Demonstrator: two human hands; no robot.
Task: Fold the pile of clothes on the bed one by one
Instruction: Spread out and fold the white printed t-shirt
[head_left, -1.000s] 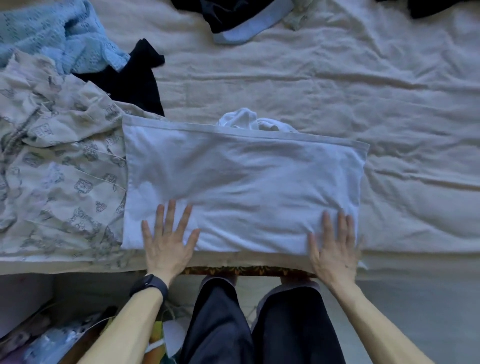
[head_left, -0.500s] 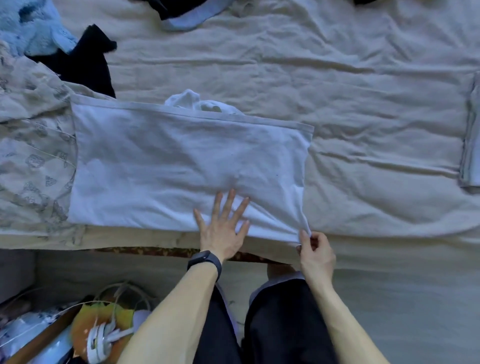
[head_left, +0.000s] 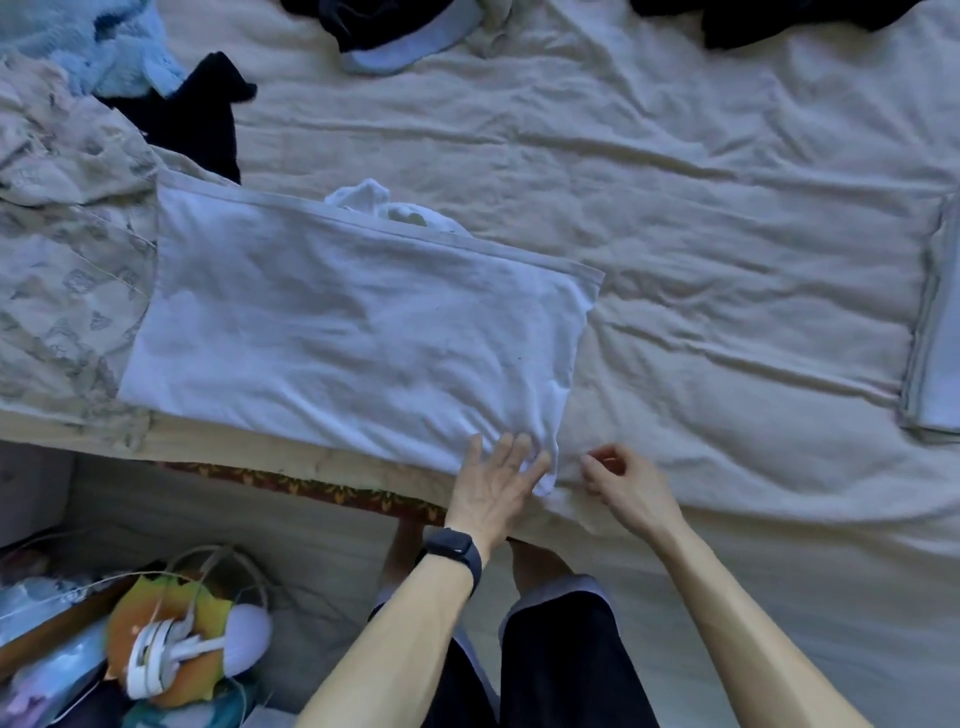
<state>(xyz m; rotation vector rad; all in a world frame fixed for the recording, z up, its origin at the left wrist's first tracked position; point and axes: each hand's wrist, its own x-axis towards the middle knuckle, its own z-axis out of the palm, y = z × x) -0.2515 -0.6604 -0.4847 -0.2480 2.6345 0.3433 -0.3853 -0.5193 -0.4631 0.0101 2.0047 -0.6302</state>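
A white garment (head_left: 353, 338), folded into a wide rectangle, lies flat at the near edge of the bed (head_left: 727, 171). My left hand (head_left: 493, 483) rests with straight fingers on the garment's near right corner, and the corner's tip peeks out beside the fingers. Just to the right of that corner, my right hand (head_left: 621, 480) sits on the sheet with fingers curled, holding nothing and apart from the garment. A small white bundle (head_left: 384, 202) pokes out behind the garment's far edge.
A patterned beige garment (head_left: 67, 260), a black one (head_left: 192, 119) and a light blue knit (head_left: 78, 41) lie at the left. Dark clothes (head_left: 395, 36) sit at the far edge. A folded pale item (head_left: 935, 338) lies at the right. Headphones (head_left: 176, 654) and clutter crowd the floor.
My left hand slid right along the near edge to the garment's right corner. My right hand let go of that corner and drew slightly right. The view shifted rightward.
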